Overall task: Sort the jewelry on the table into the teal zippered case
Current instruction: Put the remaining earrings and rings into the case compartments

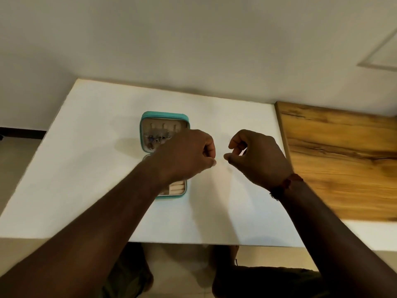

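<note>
- Head view: the teal zippered case is lying open on the white tabletop, lid half farther from the person, tray half nearer.
- Small dark jewelry is already hanging or lying in the lid below a row of hooks. Cream ring rolls are showing in the tray's near right corner.
- The left hand is hovering over the case and hiding most of the tray. Its grip is closed, fingers curled in, thumb tip toward the right.
- The right hand is hovering just beside it over bare tabletop, grip likewise curled, thumb meeting forefinger as in a pinch.
- Whether either grip is pinching a piece, I cannot tell. Anything between them is too fine to see.
- Judgement: both hands seem to be working one very small item. It would go better kept low over the tray, so a slip is landing inside the case.
- A wooden board is lying at the right.
</note>
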